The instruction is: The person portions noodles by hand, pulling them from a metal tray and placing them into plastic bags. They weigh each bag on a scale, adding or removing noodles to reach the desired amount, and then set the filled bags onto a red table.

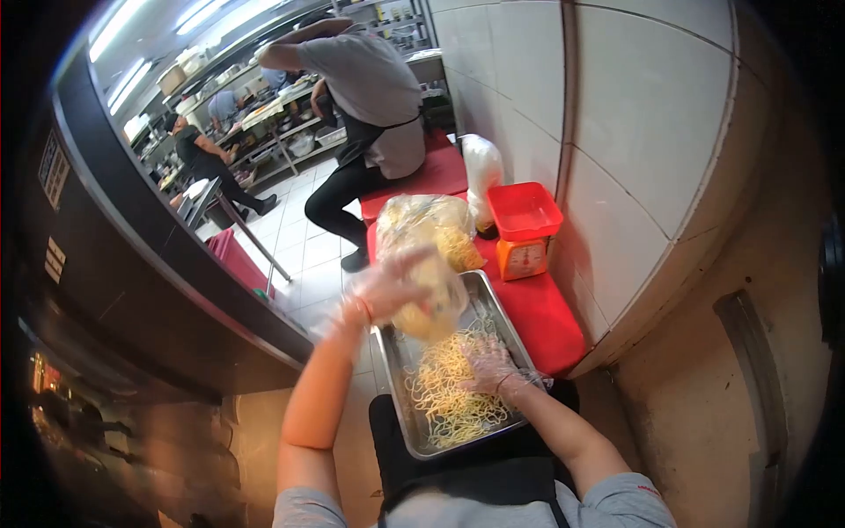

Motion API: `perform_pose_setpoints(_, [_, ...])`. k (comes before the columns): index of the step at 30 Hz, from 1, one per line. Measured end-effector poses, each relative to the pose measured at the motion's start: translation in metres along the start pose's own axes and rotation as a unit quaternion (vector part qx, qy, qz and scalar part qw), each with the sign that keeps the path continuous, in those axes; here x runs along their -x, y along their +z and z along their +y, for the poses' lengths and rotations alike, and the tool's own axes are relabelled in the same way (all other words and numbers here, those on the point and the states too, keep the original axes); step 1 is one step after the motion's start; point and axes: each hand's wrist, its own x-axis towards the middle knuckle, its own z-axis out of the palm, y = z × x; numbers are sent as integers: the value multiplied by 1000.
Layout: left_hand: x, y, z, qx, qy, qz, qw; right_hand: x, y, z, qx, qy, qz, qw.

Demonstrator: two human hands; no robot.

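At centre, the left hand (392,286) grips a blurred bag (431,319) above the tray (397,396); the right, fingers spread, rests on the noodles (440,387) in it, lower centre. A fast swing of the bag could fling its contents over the rim. The tray seems propped between lap and bench (559,327), so a hard push could tip it.

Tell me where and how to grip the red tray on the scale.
I'd pinch the red tray by its near rim, coming from the wearer's side and slightly above: the raised wall should offer an edge, while the white plastic bag crowds its left and the tiled wall its right.
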Motion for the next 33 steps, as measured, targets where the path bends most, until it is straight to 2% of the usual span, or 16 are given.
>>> perform_pose_setpoints(1, [-12,1,31,25,54,14,998,-2,4,3,-4,-6,7,1000])
perform_pose_setpoints(4, [-54,-3,103,58,104,26,993,-7,13,8,-8,-15,23,1000])
perform_pose_setpoints(5, [-83,-11,93,146,146,-28,978,-6,13,8,-7,-15,25,1000])
perform_pose_setpoints(9, [-137,24,127,124,80,44,988,-4,13,7,7,-12,30,999])
perform_pose_setpoints(10, [-152,32,126,106,75,57,990,-4,14,7,11,-16,32,999])
perform_pose_setpoints(12, [-202,44,88,86,156,59,982,-1,10,6,2,-9,30,1000])
perform_pose_setpoints(14, [-220,62,70,-29,211,59,975,2,6,5,-5,-8,19,1000])
perform_pose_setpoints(16, [-229,83,45,-25,184,95,978,-3,13,7,-9,-4,26,1000])
perform_pose_setpoints(18, [-218,96,36,-137,155,129,970,-2,15,9,-28,-10,28,999])
perform_pose_setpoints(21, [-204,109,23,25,198,37,979,-1,13,9,-18,-10,21,1000])
perform_pose_setpoints(24, [-179,110,13,-50,116,80,989,-1,3,6,-9,-6,3,1000])
perform_pose_setpoints(25, [-153,123,31,-8,78,105,991,1,1,5,-10,-4,-4,1000])
perform_pose_setpoints(27, [-123,119,43,-297,142,149,932,7,-4,4,-16,-6,-2,1000])
perform_pose_setpoints(29, [-104,115,29,-303,152,131,932,7,-2,6,-27,-6,5,1000])
perform_pose_setpoints(31, [-83,108,15,-206,78,88,971,8,-3,6,-43,-7,5,999])
perform_pose_setpoints(33, [-64,96,-17,-164,89,110,976,8,-4,7,-50,-9,6,999])
